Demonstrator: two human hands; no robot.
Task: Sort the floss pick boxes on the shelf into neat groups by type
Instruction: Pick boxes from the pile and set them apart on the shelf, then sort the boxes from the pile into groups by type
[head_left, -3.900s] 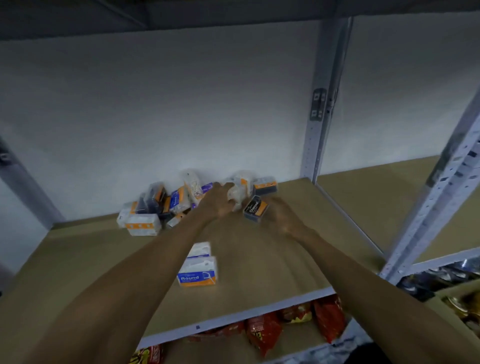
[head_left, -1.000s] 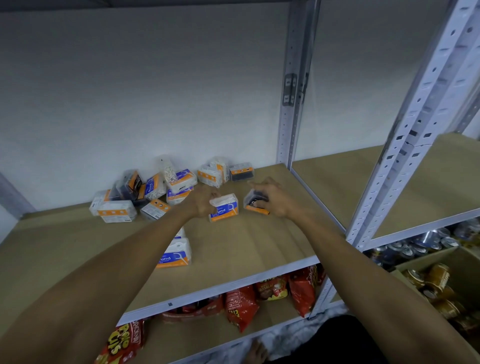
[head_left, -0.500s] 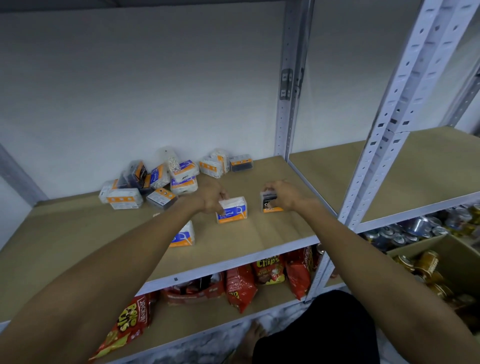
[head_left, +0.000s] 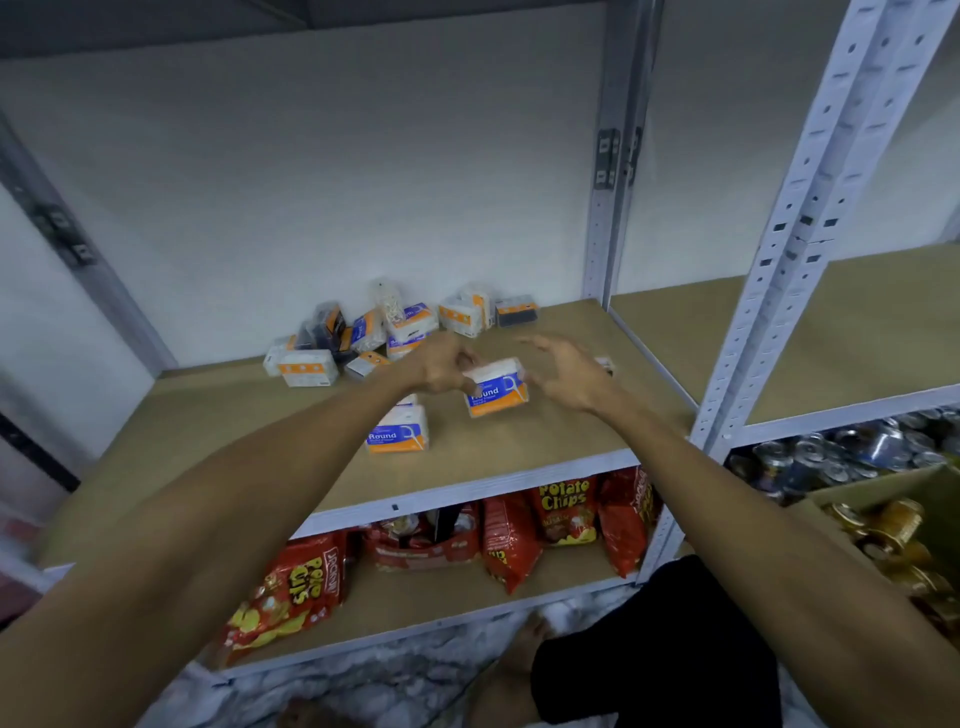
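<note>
My left hand (head_left: 441, 366) grips a white, blue and orange "Round" floss pick box (head_left: 497, 389) at its left end, just above the wooden shelf (head_left: 249, 415). To the right of that box my right hand (head_left: 569, 374) hovers with fingers spread and nothing in it. A dark floss pick box (head_left: 605, 365) peeks out behind the right hand on the shelf. Another "Round" box (head_left: 399, 431) stands nearer the front edge, with a further box partly hidden behind it. A jumbled pile of floss pick boxes (head_left: 395, 327) lies against the back wall.
A grey upright post (head_left: 795, 218) bounds the shelf on the right, another post (head_left: 608, 171) stands at the back. Below, red chip bags (head_left: 563, 514) fill the lower shelf. Cans (head_left: 841, 457) and a cardboard box of jars (head_left: 893, 535) sit at the right.
My right hand has let go of the dark box, left it on the shelf at the right and opened. The left hand still holds the "Round" box, now slightly further right.
</note>
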